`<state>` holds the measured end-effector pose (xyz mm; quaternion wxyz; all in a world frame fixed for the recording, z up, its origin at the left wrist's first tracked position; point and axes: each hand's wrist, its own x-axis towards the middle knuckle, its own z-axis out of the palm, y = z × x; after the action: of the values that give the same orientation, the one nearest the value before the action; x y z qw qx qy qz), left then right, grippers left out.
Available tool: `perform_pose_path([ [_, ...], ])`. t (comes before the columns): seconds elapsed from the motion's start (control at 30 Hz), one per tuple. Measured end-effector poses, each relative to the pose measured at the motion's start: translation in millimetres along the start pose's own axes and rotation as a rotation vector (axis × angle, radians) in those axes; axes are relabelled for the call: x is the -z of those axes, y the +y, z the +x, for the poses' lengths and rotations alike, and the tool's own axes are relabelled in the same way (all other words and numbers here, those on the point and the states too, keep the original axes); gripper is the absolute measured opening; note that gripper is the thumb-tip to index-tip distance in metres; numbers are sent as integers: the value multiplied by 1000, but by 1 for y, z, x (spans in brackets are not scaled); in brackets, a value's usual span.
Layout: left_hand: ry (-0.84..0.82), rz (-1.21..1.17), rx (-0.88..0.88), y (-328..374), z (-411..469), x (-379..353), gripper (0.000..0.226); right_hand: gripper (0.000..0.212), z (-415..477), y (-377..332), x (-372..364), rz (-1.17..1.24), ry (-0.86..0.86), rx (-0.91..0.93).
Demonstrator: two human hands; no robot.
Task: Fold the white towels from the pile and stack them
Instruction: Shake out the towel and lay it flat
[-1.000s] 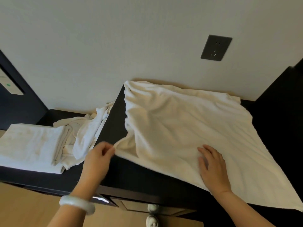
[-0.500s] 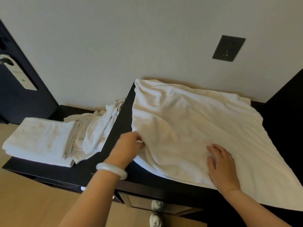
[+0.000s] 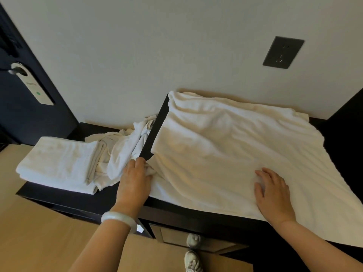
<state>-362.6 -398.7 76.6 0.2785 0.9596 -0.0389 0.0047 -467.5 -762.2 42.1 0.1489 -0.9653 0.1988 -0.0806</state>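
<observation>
Partly done: folded stack (image 3: 59, 160) on the counter (image 3: 59, 198), touching an unfolded pile (image 3: 121, 150). Beside, spread towel (image 3: 225, 154) not yet folded, corner apparently pinched by left grip (image 3: 135, 181), pressed flat under released right grip (image 3: 275, 195).

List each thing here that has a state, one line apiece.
spread towel, unfolded, rumpled, lying over the raised black top.
left hand, grips the spread towel's near left corner.
right hand, flat, fingers straight, pressing on the spread towel.
folded towel, folded, lying on the lower shelf.
towel pile, crumpled, unfolded, beside the folded towel.
wall socket, nothing plugged in.
</observation>
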Motion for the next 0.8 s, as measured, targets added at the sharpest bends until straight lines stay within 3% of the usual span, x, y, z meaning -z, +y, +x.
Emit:
perform_pose_path([
  [0.07,-38,-9,50,-4,11,6,19,39,0,0,-1,-12,-1,1],
  [0.13,77,-157,53,-15,11,15,9,40,0,-1,-1,-19,6,5],
  [0.2,229,-382,109,-29,-3,19,11,40,0,-2,-2,-29,11,4],
  [0.27,277,-550,250,-40,-21,13,14,39,-1,-2,-2,-38,16,4],
  [0.33,265,-534,307,-49,-29,6,21,39,-1,-4,0,-40,14,7],
  [0.47,169,-221,-10,-41,-14,9,45,39,0,-5,0,-53,15,7],
  [0.57,-21,57,-257,-25,3,12,41,39,0,-4,-1,-62,21,6],
  [0.67,-214,103,-235,-15,15,20,38,40,0,-4,0,-68,17,-1],
  [0.8,-349,-131,-186,-14,24,61,29,40,0,-4,-1,-68,15,-4],
])
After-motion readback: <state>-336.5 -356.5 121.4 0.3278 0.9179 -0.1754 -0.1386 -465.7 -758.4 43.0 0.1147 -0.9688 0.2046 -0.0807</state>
